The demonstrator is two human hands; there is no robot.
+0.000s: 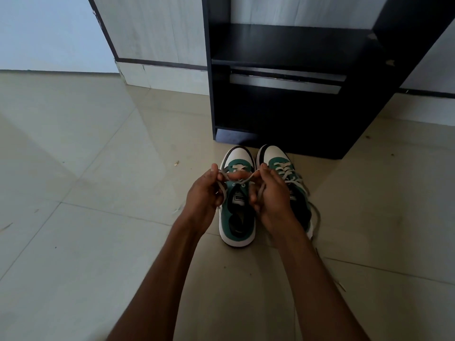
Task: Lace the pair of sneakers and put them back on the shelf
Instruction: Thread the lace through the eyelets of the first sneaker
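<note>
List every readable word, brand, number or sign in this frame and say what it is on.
"PUMA": black tongue label of the left sneaker, seen upside down from the head camera, partly blurred.
Right sneaker: its tongue label is mostly hidden behind the right hand, unreadable.
Shelf: no text visible.

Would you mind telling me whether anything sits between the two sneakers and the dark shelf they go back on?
Nothing visible does: the sneakers stand on bare floor directly before the shelf unit, whose visible boards hold nothing.
</note>
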